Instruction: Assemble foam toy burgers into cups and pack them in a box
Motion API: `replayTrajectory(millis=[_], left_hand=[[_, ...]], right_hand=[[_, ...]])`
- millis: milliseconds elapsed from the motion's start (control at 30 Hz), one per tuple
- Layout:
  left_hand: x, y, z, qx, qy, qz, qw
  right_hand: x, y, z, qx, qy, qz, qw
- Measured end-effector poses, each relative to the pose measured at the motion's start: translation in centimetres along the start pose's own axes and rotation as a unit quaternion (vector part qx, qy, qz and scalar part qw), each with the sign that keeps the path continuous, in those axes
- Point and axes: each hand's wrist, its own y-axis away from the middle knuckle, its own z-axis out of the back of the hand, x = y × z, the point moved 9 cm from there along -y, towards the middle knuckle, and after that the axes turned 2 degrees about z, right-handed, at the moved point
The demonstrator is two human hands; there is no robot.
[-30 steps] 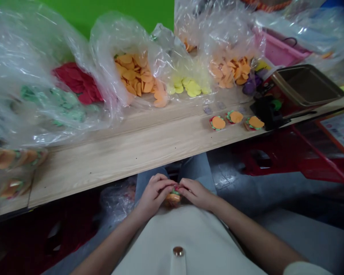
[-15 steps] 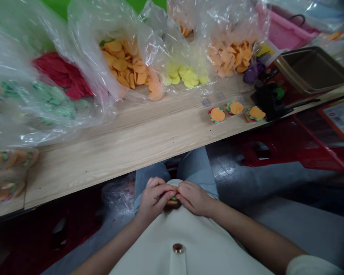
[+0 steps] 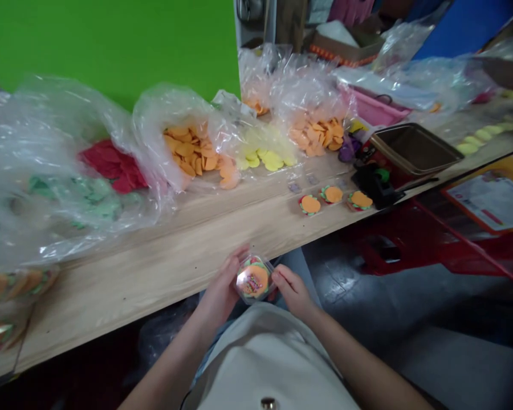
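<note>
A clear plastic case (image 3: 253, 279) sits at lap height, just below the front edge of the tabletop (image 3: 154, 273). Inside it, a felt burger shape with an orange disc and green edging shows through, with a printed label (image 3: 252, 280) on the front. Left hand (image 3: 218, 287) at the case's 9 o'clock, right hand (image 3: 291, 290) at 3 o'clock; fingers (image 3: 239, 257) of both hands clamped on its sides. Blue jeans (image 3: 297, 267) beyond the case at 1 o'clock. On the tabletop at 1 o'clock, three small felt burgers (image 3: 333, 194) stand in a row, beside a black tool (image 3: 374, 188). Further out at 12 o'clock, a plastic bag of orange felt discs (image 3: 186, 151) lies just beside a bag of yellow discs (image 3: 265, 158). A bag of red felt (image 3: 113, 168) lies at 11 o'clock, a dark metal tray (image 3: 414, 148) at 2 o'clock.
</note>
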Motion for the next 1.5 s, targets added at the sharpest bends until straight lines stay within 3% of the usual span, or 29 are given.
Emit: replayTrajectory(millis=[67,233,333,400,467,567,700,800,967,1133,1200,1400,1500], left_hand=[[0.1,-0.1,-1.1,0.026,0.02,-0.002,0.999],[0.1,-1.1,-2.2,-0.036,0.069,-0.06,0.995],[-0.1,-1.4,-3.1,-0.031,0.074,-0.081,0.993],[-0.8,-1.3,-3.7,0.01,0.044,-0.093,0.995],[-1.3,-0.9,-4.4,0.072,-0.022,-0.08,0.994],[-0.7,-0.2,-5.1,0.145,-0.128,-0.008,0.981],[0.5,0.0,-5.5,0.142,-0.112,0.035,0.983],[0.7,-0.3,-5.5,0.124,-0.079,0.042,0.988],[-0.3,-1.5,-6.4,0.14,-0.062,0.045,0.987],[-1.4,-3.2,-7.3,0.073,0.036,-0.018,0.996],[-1.3,-3.7,-8.1,0.065,0.051,-0.031,0.996],[-0.6,-4.3,-11.5,0.134,0.123,-0.022,0.983],[0.3,-4.7,-12.9,0.132,0.145,-0.015,0.98]], right_hand=[[0.3,-0.3,0.4,-0.033,-0.039,-0.005,0.999],[0.8,-1.0,0.8,-0.062,-0.128,-0.011,0.99],[2.2,-1.0,2.5,-0.099,-0.089,0.027,0.991],[3.3,-0.7,4.1,-0.116,-0.04,0.053,0.991],[4.6,-0.3,4.9,-0.074,0.029,0.068,0.994],[5.9,0.4,4.6,0.035,0.139,0.073,0.987],[6.7,0.8,4.7,0.039,0.187,0.084,0.978],[5.7,0.3,4.8,0.004,0.134,0.071,0.988],[4.4,-0.8,6.0,-0.08,0.057,0.063,0.993],[4.5,-0.6,5.5,-0.039,0.017,0.033,0.999],[4.9,-0.4,6.2,-0.062,0.015,0.039,0.997],[4.4,-0.6,8.1,-0.17,-0.147,0.075,0.972],[4.1,-0.6,8.7,-0.227,-0.148,0.095,0.958]])
